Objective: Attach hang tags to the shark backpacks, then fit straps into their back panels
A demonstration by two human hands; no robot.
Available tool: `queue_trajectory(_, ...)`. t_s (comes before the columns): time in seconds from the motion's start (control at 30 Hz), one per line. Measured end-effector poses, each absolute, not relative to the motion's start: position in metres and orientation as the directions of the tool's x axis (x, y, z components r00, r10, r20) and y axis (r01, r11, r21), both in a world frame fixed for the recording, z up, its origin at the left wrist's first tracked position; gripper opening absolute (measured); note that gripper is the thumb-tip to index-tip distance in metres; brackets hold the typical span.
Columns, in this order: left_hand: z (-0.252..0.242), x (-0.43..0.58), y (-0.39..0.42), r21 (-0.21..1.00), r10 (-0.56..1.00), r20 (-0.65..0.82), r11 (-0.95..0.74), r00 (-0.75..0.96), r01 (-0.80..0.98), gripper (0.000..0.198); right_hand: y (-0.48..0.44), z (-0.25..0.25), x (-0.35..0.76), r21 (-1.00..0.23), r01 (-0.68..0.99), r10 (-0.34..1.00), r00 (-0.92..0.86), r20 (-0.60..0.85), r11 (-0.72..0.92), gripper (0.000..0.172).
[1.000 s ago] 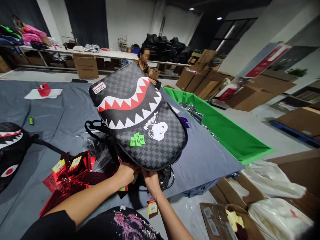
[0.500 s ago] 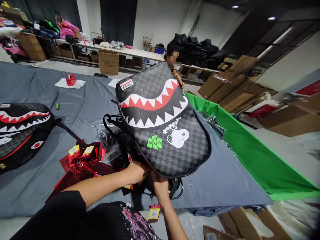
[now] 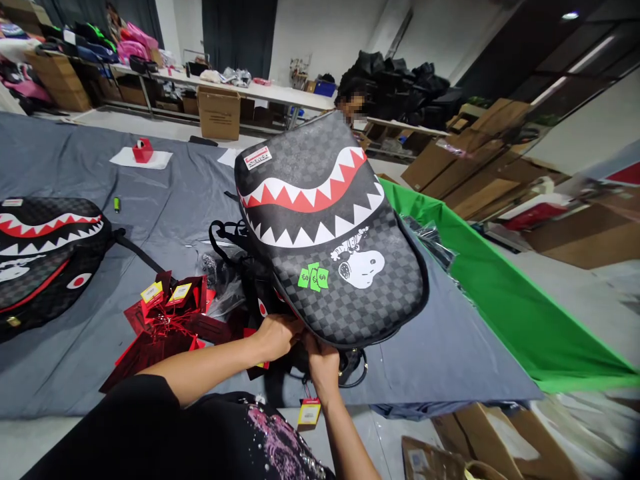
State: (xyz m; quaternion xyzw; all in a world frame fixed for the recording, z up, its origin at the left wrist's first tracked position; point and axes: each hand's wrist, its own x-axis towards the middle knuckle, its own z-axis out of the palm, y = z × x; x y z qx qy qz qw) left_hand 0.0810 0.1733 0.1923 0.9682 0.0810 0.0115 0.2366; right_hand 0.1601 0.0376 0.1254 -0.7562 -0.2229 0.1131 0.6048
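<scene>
A black-and-grey checked backpack (image 3: pixel 345 293) with a red-and-white shark mouth and a white cartoon dog print lies tilted before me. My left hand (image 3: pixel 277 338) is closed at its near lower edge, fingers curled in under the side. Close beside it, my right hand (image 3: pixel 323 363) is also closed at that edge, its fingertips hidden by the bag. A red and yellow hang tag (image 3: pixel 309 413) dangles by a string below my right hand. To the left lies a bunch of red hang tags (image 3: pixel 167 320), next to crumpled clear plastic (image 3: pixel 223 287).
A second shark-mouth backpack (image 3: pixel 50 260) lies on the grey cloth-covered table (image 3: pixel 175 220) at left. A red tape dispenser (image 3: pixel 143 151) sits farther back. Along the right runs a green fabric-lined trough (image 3: pixel 520 320). Cardboard boxes (image 3: pixel 480 440) stand lower right; a person (image 3: pixel 350 103) is behind the backpack.
The view has shifted slightly, and the backpack appears a little higher and farther right. Both hands stay at its near edge with little change in grip.
</scene>
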Motion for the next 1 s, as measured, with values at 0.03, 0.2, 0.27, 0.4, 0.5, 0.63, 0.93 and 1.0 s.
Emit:
queue_trajectory(0.03, 0.193, 0.081, 0.174, 0.462, 0.155, -0.023, -0.874, 0.988, 0.148, 0.022, 0.038, 0.125, 0.159, -0.966, 0.196, 0.467, 0.879, 0.096, -0.171, 0.037)
queue_trajectory(0.2, 0.194, 0.08, 0.178, 0.475, 0.101, -0.046, -0.873, 0.994, 0.11, 0.021, 0.039, 0.127, 0.156, -0.969, 0.174, 0.449, 0.89, 0.078, -0.176, 0.036)
queue_trajectory(0.27, 0.193, 0.081, 0.176, 0.479, 0.115, -0.046, -0.869, 0.992, 0.123, 0.022, 0.04, 0.128, 0.156, -0.969, 0.171, 0.443, 0.893, 0.075, -0.181, 0.036)
queue_trajectory(0.4, 0.191, 0.081, 0.172, 0.527, 0.161, -0.032, -0.836, 0.986, 0.153, 0.023, 0.042, 0.131, 0.155, -0.965, 0.159, 0.445, 0.894, 0.052, -0.207, 0.037)
queue_trajectory(0.5, 0.201, 0.073, 0.178, 0.589, 0.22, -0.016, -0.786, 0.975, 0.187, 0.018, 0.034, 0.141, 0.152, -0.958, 0.153, 0.449, 0.893, 0.028, -0.244, 0.038)
queue_trajectory(0.63, 0.237, 0.056, 0.203, 0.822, 0.414, 0.06, -0.537, 0.908, 0.19, 0.028, 0.009, 0.169, 0.148, -0.985, 0.044, 0.513, 0.857, -0.05, -0.169, 0.037)
queue_trajectory(0.93, 0.297, 0.109, 0.233, 0.989, 0.607, 0.099, -0.147, 0.789, -0.011, 0.043, 0.018, 0.231, 0.171, -0.978, -0.162, 0.425, 0.901, -0.092, 0.131, 0.047)
queue_trajectory(1.0, 0.303, 0.125, 0.233, 0.977, 0.603, 0.201, -0.179, 0.772, -0.115, 0.04, 0.025, 0.244, 0.178, -0.984, -0.068, 0.382, 0.924, 0.0, 0.164, 0.044)
